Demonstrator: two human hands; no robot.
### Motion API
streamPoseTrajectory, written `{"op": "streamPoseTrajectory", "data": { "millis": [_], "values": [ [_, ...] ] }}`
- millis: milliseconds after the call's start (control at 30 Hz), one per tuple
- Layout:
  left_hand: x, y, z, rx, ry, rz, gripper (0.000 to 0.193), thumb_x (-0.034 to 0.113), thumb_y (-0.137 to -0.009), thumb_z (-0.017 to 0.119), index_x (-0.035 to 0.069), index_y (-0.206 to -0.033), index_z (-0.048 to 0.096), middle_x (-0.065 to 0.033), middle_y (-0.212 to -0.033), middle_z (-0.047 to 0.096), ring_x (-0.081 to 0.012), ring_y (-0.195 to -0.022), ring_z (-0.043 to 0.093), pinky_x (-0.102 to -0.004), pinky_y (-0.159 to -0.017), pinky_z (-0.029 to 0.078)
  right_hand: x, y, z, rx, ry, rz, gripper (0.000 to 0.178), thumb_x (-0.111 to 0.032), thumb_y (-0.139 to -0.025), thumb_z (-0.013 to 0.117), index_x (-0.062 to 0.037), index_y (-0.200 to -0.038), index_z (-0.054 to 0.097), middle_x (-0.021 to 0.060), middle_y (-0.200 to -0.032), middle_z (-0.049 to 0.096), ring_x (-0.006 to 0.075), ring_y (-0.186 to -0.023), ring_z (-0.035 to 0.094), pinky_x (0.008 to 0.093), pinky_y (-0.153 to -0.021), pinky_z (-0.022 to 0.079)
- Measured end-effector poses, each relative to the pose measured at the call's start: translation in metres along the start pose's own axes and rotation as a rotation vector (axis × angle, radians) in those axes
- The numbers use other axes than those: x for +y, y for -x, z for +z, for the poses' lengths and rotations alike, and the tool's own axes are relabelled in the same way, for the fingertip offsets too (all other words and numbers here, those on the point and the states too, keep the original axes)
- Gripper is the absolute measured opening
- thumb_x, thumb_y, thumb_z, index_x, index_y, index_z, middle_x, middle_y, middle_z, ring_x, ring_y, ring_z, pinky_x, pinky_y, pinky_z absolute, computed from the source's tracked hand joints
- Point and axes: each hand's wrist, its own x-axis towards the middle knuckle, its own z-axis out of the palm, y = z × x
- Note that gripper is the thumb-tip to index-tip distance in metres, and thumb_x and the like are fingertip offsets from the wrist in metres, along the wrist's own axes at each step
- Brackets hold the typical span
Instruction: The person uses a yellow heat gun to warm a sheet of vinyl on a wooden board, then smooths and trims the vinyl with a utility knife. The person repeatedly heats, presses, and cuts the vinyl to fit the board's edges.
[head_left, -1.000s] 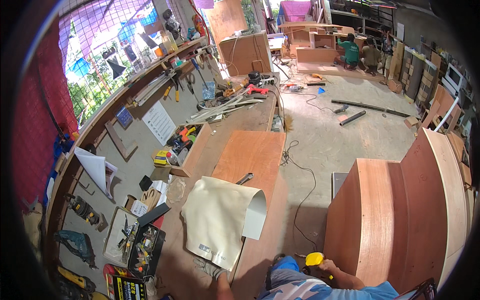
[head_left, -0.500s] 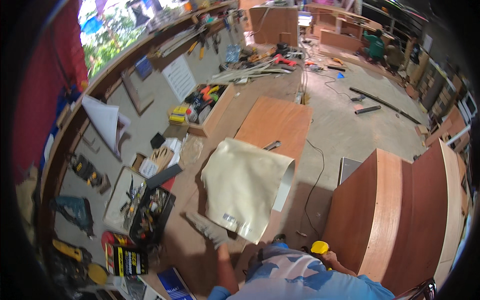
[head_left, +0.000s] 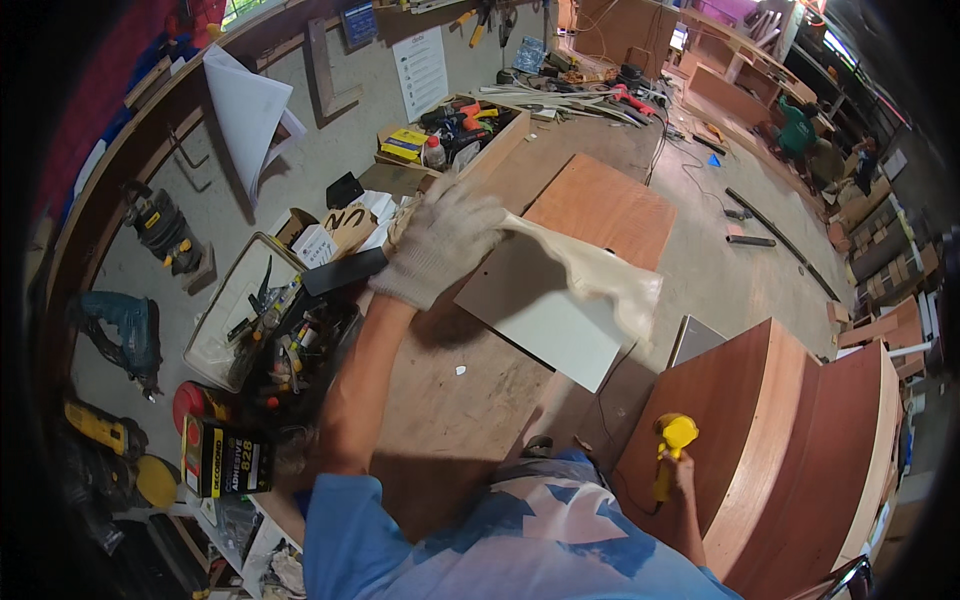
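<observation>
Workbench (head_left: 430,395) seen along the left, stepped wooden unit (head_left: 790,450) stood to its right. Reddish-brown panel (head_left: 605,205) laid flat on the bench, farther off. White board (head_left: 565,328) placed on the near side of the panel — contact between the two is hidden by the cream sheet (head_left: 615,278). Sheet is bunched in a wavy fold along the board's far edge, most of the board's face left exposed, left end of the fold brought up against the gloved left hand (head_left: 440,245). Left fingers are motion-blurred — whether the sheet is gripped cannot be told. Black-and-yellow box (head_left: 225,457) set at lower left. Yellow tool (head_left: 672,455) is held in the bare right hand (head_left: 684,474), fingers wrapped round its handle, in front of the stepped unit. Small white scrap (head_left: 460,370) left on the bench, below the gloved hand.
</observation>
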Motion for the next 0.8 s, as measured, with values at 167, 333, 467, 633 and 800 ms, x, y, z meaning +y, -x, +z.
{"op": "streamPoseTrajectory", "data": {
  "millis": [167, 333, 467, 633, 800],
  "values": [
    [0.006, -0.087, 0.001, -0.232, -0.323, 0.229, 0.038, 0.042, -0.094, 0.054, 0.01, -0.093, 0.075, -0.0071, -0.101, 0.073, -0.028, -0.125, 0.054, -0.0565, -0.111, 0.03, -0.088, 0.075, 0.013, -0.066, -0.127, -0.233, 0.037, -0.029, -0.081, 0.07, -0.0028, -0.104, 0.057, 0.0077, -0.079, 0.062, 0.0171, -0.063, 0.061, 0.0318, -0.059, 0.052],
    [0.014, -0.117, 0.017, -0.172, -0.339, 0.228, 0.045, 0.046, -0.096, 0.051, 0.01, -0.085, 0.076, -0.0081, -0.09, 0.074, -0.0292, -0.123, 0.057, -0.0598, -0.105, 0.035, -0.147, 0.133, 0.027, -0.233, -0.335, -0.324, 0.061, -0.029, -0.069, 0.075, 0.0006, -0.118, 0.055, 0.0105, -0.094, 0.063, 0.0197, -0.079, 0.065, 0.0333, -0.071, 0.056],
    [0.032, -0.111, 0.006, -0.153, -0.406, 0.208, 0.041, 0.043, -0.096, 0.052, 0.012, -0.084, 0.077, -0.0057, -0.082, 0.074, -0.0282, -0.121, 0.058, -0.0629, -0.103, 0.035, -0.187, 0.15, 0.042, -0.469, -0.38, -0.253, 0.059, -0.025, -0.069, 0.081, 0.0047, -0.114, 0.058, 0.0138, -0.093, 0.064, 0.0234, -0.075, 0.065, 0.0363, -0.066, 0.056],
    [0.031, -0.103, 0.015, -0.193, -0.239, 0.18, 0.04, 0.04, -0.095, 0.053, 0.009, -0.087, 0.078, -0.0109, -0.089, 0.073, -0.0283, -0.122, 0.057, -0.0606, -0.106, 0.034, -0.224, 0.132, 0.067, -0.752, -0.262, -0.083, 0.055, -0.017, -0.075, 0.076, 0.0046, -0.121, 0.057, 0.0139, -0.101, 0.065, 0.0236, -0.081, 0.067, 0.0354, -0.07, 0.058],
    [0.025, -0.108, 0.004, -0.231, -0.272, 0.107, 0.038, 0.044, -0.091, 0.058, 0.012, -0.087, 0.078, -0.0095, -0.088, 0.073, -0.0254, -0.115, 0.061, -0.0607, -0.106, 0.033, -0.239, 0.079, 0.108, -1.058, -0.091, -0.03, 0.054, -0.02, -0.084, 0.064, 0.001, -0.132, 0.05, 0.0107, -0.103, 0.063, 0.0169, -0.087, 0.064, 0.0305, -0.076, 0.054]
  ]
}}
